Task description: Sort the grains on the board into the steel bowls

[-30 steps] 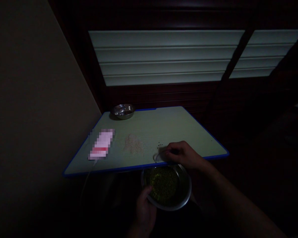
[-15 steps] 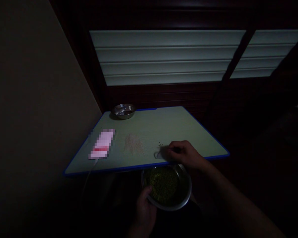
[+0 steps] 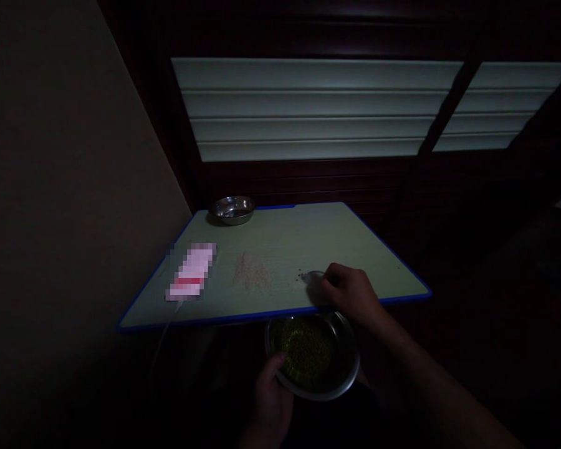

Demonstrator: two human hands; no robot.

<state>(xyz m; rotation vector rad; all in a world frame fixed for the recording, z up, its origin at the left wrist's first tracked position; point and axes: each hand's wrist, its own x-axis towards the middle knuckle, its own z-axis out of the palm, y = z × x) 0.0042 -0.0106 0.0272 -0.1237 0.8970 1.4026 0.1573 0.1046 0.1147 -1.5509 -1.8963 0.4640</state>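
Note:
My left hand [image 3: 272,399] grips the near rim of a steel bowl [image 3: 343,377] filled with small green beans, held just below the front edge of the pale green table [image 3: 308,243]. My right hand [image 3: 348,292] rests on the table near that edge, fingers curled over a small pale object I cannot make out. A few dark beans [image 3: 302,274] lie on the tabletop just left of those fingers. The light is dim.
A pale heap of grains [image 3: 251,274] lies mid-table. A pixelated pink and white flat item [image 3: 191,272] with a white cable lies at the left. An empty steel bowl [image 3: 232,209] stands at the far left corner. A wall rises at the left.
My right hand has slid a little to the right along the table edge, drawing the pale object with it. The left hand and the bowl of beans stay put.

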